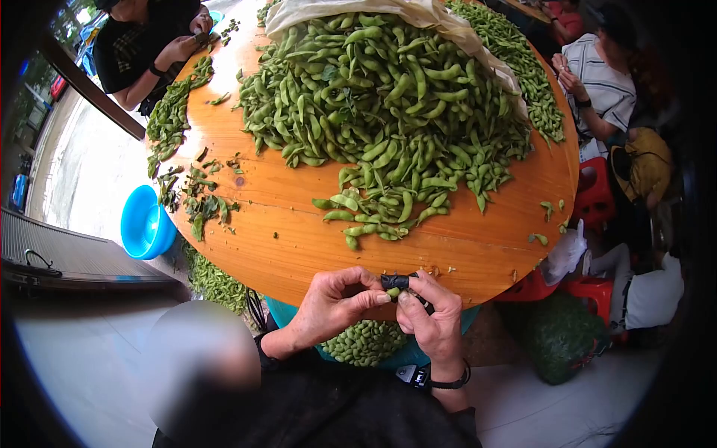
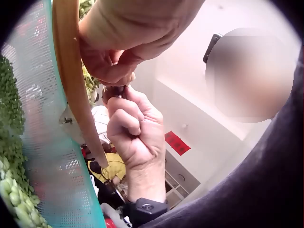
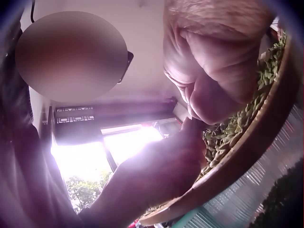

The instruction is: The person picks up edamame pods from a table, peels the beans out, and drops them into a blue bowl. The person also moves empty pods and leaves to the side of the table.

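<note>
Both hands meet just off the table's near edge in the head view. The left hand [image 1: 334,305] pinches a green pod [image 1: 393,293] between thumb and fingers. Against the same pod lie the thumb and curled fingers of the right hand [image 1: 433,317], which has black wrapping [image 1: 396,281] at a fingertip. In the left wrist view the right hand [image 2: 137,128] has its fingers curled beside the left hand [image 2: 137,33]; the pod is hard to make out there. Below the hands, shelled green beans [image 1: 364,343] lie in a teal basket [image 1: 469,319].
A large heap of pods [image 1: 388,97] covers the middle of the round wooden table [image 1: 276,216]. Leaf scraps [image 1: 205,198] lie at its left. A blue basin [image 1: 146,224] stands beyond the left edge. Other people sit around it, near red stools [image 1: 594,194]. A dark green bag [image 1: 556,336] sits at the right.
</note>
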Demonstrator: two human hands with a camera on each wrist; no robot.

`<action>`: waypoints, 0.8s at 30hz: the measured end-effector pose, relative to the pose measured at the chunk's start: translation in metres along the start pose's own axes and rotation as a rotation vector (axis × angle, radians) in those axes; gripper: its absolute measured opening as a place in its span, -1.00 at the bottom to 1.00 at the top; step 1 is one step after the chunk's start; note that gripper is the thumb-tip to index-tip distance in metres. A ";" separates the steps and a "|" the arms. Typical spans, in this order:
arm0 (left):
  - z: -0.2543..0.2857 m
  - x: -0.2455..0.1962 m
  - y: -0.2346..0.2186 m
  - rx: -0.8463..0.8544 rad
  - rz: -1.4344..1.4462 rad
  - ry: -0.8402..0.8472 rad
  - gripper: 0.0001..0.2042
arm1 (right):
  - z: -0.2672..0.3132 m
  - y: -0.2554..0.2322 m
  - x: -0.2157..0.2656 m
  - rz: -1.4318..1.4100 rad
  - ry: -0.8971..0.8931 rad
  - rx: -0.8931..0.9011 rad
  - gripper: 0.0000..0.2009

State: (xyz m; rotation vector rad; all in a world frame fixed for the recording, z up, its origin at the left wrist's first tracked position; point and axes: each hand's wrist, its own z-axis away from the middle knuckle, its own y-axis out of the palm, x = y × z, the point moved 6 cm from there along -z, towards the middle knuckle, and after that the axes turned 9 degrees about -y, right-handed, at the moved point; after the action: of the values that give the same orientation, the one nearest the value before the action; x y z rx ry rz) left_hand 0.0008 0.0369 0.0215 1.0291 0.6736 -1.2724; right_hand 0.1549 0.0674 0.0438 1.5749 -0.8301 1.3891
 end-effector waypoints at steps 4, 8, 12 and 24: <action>0.004 -0.010 0.004 -0.143 -0.162 0.258 -0.90 | 0.002 -0.001 0.006 0.046 -0.039 0.002 -0.82; 0.007 -0.021 0.006 -0.239 -0.369 0.409 -0.88 | 0.005 -0.004 0.004 0.036 -0.037 0.006 -0.80; 0.000 -0.004 0.006 -0.112 -0.067 0.263 -0.89 | 0.004 -0.005 0.003 0.038 -0.058 0.034 -0.80; -0.003 0.009 0.019 0.253 0.412 -0.057 -0.92 | 0.000 -0.003 0.003 0.169 -0.104 -0.011 -0.84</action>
State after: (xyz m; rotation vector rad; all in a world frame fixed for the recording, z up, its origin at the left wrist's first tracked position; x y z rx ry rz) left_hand 0.0217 0.0353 0.0166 1.2577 0.2395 -1.0336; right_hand 0.1584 0.0689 0.0464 1.6096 -1.0522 1.4267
